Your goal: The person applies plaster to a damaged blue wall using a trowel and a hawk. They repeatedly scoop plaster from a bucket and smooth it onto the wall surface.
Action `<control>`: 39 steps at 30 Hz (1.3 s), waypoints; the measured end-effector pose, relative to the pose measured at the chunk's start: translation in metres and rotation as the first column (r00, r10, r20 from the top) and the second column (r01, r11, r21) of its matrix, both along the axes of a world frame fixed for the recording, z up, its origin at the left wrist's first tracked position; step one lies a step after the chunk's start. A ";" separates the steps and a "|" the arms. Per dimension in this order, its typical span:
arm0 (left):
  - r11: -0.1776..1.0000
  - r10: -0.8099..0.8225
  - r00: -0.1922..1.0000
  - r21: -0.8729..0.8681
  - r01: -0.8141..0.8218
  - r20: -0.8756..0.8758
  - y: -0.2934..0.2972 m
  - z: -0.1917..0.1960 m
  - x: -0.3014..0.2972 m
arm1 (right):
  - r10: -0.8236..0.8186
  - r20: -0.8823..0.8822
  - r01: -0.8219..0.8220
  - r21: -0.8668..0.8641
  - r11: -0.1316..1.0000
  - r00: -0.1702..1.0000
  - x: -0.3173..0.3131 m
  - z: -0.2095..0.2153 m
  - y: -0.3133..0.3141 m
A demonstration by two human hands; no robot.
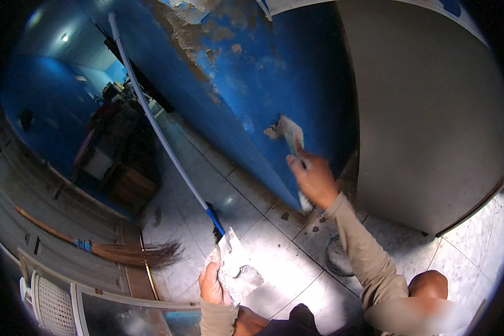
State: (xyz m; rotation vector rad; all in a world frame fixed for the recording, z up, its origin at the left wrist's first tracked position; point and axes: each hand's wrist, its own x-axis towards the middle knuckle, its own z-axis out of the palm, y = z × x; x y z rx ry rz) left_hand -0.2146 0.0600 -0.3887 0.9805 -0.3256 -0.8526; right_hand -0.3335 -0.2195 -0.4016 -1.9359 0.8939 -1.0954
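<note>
My right hand (315, 180) is closed around the handle of a putty knife (292, 133), its whitish blade against the blue wall (297, 73). Beside the blade is a small grey-white patch of filler (271, 132) on the wall. Lower down, my left hand (211, 285) grips a flat pale board (228, 251) by its left side. A lump of whitish putty (246, 281) lies on that board. The rest of the wall's corner (187, 42) shows flaking paint and rough bare plaster.
A long pole (157, 126) with a blue lower end leans across the left. A stick broom (134, 252) lies at the left by wooden doors. A round container (337, 256) stands on the tiled floor (274, 246) under my right forearm. A large grey panel (425, 112) rises at right.
</note>
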 end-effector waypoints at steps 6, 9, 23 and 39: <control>0.999 -0.018 0.998 0.034 0.020 -0.057 -0.013 -0.018 0.012 | 0.178 -0.159 -0.181 -0.009 0.983 0.971 -0.013 -0.005 0.041; 0.999 0.013 0.998 0.049 -0.010 -0.060 -0.019 -0.022 0.007 | 0.175 0.042 -0.169 -0.129 0.977 0.984 -0.021 -0.031 0.029; 0.997 -0.028 0.999 0.075 0.029 -0.018 -0.024 -0.018 0.001 | -0.218 -0.224 0.113 -0.403 0.908 0.950 0.029 -0.126 -0.014; 0.998 -0.053 0.998 -0.037 0.052 -0.029 -0.026 -0.010 -0.005 | 0.222 0.128 -0.242 0.165 0.956 0.967 -0.001 0.006 0.011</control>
